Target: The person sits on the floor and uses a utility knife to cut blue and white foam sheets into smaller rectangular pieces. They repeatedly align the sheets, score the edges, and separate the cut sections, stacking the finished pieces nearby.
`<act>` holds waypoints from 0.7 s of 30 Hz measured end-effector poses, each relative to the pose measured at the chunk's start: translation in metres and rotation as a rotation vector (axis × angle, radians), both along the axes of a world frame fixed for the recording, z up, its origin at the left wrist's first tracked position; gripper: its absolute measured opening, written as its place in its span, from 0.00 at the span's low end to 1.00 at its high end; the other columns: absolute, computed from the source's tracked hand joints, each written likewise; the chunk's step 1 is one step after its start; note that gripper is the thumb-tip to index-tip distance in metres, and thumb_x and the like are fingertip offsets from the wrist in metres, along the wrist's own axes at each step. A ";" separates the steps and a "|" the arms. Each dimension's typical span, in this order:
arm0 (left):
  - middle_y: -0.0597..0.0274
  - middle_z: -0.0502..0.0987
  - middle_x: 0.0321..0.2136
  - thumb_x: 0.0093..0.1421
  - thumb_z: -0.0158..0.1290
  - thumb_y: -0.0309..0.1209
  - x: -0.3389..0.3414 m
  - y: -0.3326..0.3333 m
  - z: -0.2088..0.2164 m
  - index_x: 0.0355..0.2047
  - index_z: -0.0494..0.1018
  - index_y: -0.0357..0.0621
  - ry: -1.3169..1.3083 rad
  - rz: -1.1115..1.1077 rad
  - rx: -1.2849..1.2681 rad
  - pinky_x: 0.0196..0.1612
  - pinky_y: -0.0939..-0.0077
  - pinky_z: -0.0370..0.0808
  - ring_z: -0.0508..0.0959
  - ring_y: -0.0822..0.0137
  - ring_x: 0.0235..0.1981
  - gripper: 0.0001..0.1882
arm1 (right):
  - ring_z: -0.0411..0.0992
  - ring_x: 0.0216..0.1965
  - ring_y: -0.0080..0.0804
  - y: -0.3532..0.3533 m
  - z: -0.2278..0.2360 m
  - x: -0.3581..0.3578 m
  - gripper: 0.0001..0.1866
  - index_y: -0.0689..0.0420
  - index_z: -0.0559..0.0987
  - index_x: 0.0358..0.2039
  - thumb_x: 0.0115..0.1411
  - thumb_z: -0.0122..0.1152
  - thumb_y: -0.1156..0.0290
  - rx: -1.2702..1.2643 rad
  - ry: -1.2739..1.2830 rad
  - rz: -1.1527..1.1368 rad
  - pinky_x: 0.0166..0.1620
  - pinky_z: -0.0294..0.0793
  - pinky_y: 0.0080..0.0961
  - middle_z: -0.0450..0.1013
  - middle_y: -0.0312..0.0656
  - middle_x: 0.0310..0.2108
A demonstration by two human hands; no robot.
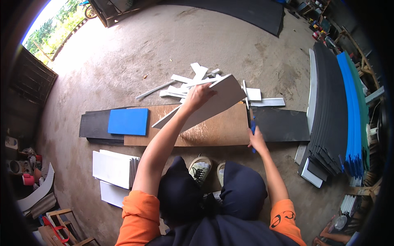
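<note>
My left hand [199, 96] grips a flat white foam sheet [223, 98] by its far long edge, holding it tilted above the wooden board [156, 137]. My right hand [257, 140] is closed round a blue utility knife [253, 124], which points away from me at the board's right end; its blade is too small to make out. Beneath the sheet, the brown board lies across dark foam strips. A blue rectangular piece [128, 121] rests on the left part, and a dark sheet [281, 125] extends to the right.
White offcuts [200, 70] are heaped beyond the board. Stacked white panels [113, 168] lie near my left knee. Tall stacks of black sheets [330, 106] and blue sheets [352, 115] line the right side. A black mat [246, 14] lies at the far side.
</note>
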State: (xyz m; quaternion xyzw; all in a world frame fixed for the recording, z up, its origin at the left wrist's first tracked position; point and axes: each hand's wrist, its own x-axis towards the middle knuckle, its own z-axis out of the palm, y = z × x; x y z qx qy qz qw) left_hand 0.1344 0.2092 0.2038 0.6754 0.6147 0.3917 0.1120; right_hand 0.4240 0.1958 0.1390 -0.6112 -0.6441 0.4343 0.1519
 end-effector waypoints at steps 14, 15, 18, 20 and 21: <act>0.59 0.76 0.25 0.53 0.52 0.33 0.003 -0.105 0.140 0.33 0.72 0.39 -0.499 -0.032 0.009 0.31 0.78 0.71 0.75 0.72 0.28 0.11 | 0.68 0.22 0.24 0.032 0.203 -0.054 0.14 0.56 0.61 0.29 0.47 0.58 0.77 0.415 0.702 -0.001 0.23 0.71 0.19 0.64 0.35 0.24; 0.60 0.76 0.27 0.53 0.51 0.33 -0.002 -0.108 0.133 0.33 0.72 0.40 -0.477 -0.031 0.018 0.33 0.79 0.71 0.75 0.72 0.29 0.11 | 0.69 0.22 0.25 0.036 0.192 -0.058 0.14 0.56 0.60 0.27 0.47 0.59 0.78 0.376 0.784 -0.031 0.24 0.73 0.21 0.64 0.37 0.23; 0.59 0.76 0.27 0.52 0.52 0.34 -0.010 -0.113 0.111 0.32 0.73 0.40 -0.382 0.023 0.093 0.33 0.79 0.71 0.76 0.70 0.30 0.11 | 0.70 0.19 0.30 0.046 0.159 -0.066 0.16 0.56 0.59 0.25 0.48 0.59 0.78 0.209 0.996 -0.231 0.25 0.75 0.23 0.64 0.39 0.23; 0.59 0.77 0.27 0.51 0.53 0.33 -0.004 -0.120 0.103 0.31 0.74 0.40 -0.307 0.083 0.038 0.33 0.79 0.72 0.77 0.69 0.31 0.10 | 0.70 0.20 0.32 0.052 0.138 -0.070 0.16 0.57 0.58 0.26 0.48 0.58 0.80 0.120 1.024 -0.340 0.25 0.76 0.24 0.65 0.40 0.24; 0.59 0.77 0.27 0.51 0.53 0.32 -0.004 -0.119 0.099 0.31 0.74 0.40 -0.307 0.079 0.043 0.33 0.79 0.72 0.77 0.69 0.31 0.10 | 0.70 0.20 0.32 0.054 0.129 -0.072 0.16 0.57 0.57 0.26 0.48 0.58 0.80 0.092 1.019 -0.402 0.25 0.75 0.24 0.65 0.41 0.25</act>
